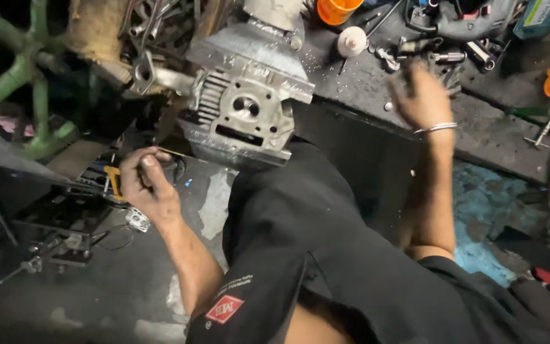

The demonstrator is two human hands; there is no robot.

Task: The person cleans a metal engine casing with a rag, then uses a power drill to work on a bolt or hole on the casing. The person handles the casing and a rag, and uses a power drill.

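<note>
The finned metal engine casting (243,105) sits at the near edge of the dark tabletop (364,89), about twelve o'clock in the view, its bored face turned toward the person and its long axis running from eleven o'clock up top to five o'clock at the bottom lip. The left hand (148,185) lies at eight o'clock from the casting, low and just beside its lower left corner; its fingers are curled tight around a thin flat metal strip (173,155) whose far end points at three o'clock, toward the underside of the casting, close to it though contact cannot be made out. The right hand (423,95) lies at three o'clock from the casting, well apart from it, over the tabletop among scattered bits and sockets; it is motion-blurred, fingers loosely spread, and whether it grips anything cannot be told. A silver bangle (435,128) rings that wrist. Of the two, the left hand is plainly the nearer to the casting. An orange cup (337,9) stands at one o'clock beyond it.
</note>
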